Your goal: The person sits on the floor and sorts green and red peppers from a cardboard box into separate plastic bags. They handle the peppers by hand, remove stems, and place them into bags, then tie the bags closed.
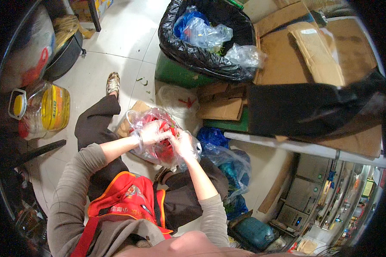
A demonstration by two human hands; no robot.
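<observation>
A clear plastic bag [144, 117] of red chili peppers [165, 152] sits on the floor between my legs, its mouth spread wide. Both my hands wear thin clear disposable gloves. My left hand [150, 132] is over the bag's left part, fingers bent around a red pepper [163, 126]. From the right, my right hand [184, 144] meets it, fingertips pinched at a red pepper with a bit of green stem [176, 135]. The fingertips nearly touch, and the gloves' glare blurs the exact grip. Beneath the bag, a piece of cardboard [124, 127] shows at its left edge.
Ahead stands a green bin [177, 72] with a black liner [209, 69] and plastic waste. Flattened cardboard [273, 61] covers a surface at right. Blue bags [212, 136] lie beside my right leg. An oil jug [53, 107] stands at left. Green scraps [143, 82] dot the tiles.
</observation>
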